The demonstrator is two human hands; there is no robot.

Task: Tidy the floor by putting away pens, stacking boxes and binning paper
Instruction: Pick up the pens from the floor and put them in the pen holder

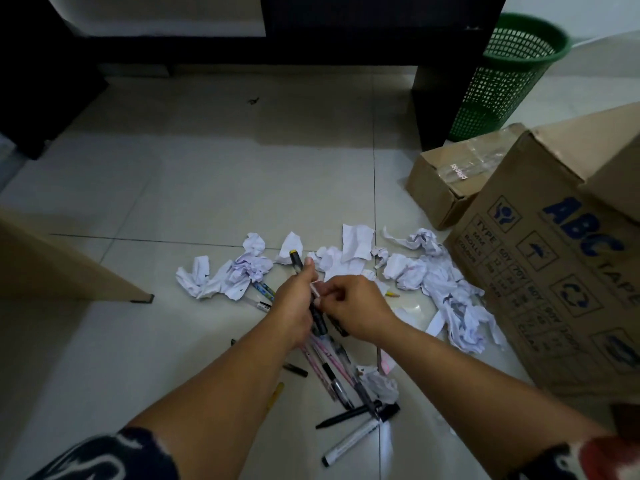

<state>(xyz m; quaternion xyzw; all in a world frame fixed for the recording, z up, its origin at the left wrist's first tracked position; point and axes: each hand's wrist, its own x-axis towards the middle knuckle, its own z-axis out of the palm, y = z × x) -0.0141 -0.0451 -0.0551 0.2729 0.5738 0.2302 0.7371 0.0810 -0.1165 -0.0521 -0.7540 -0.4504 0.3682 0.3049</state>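
Note:
My left hand (294,303) grips a bundle of pens (297,263), their dark tips sticking up past my thumb. My right hand (353,311) pinches a thin white pen (316,290) against that bundle. More pens and markers (332,372) lie scattered on the tiled floor below my hands, among them a white marker (356,436). Several crumpled white papers (433,282) are strewn across the floor behind my hands. A large ABC tape cardboard box (568,271) lies on the right, with a smaller cardboard box (446,178) behind it. A green mesh bin (505,74) stands at the far right.
A dark desk (446,46) stands at the back, its leg beside the bin. Another cardboard box (62,268) juts in from the left edge. Pale floor tiles (207,168) stretch between me and the desk.

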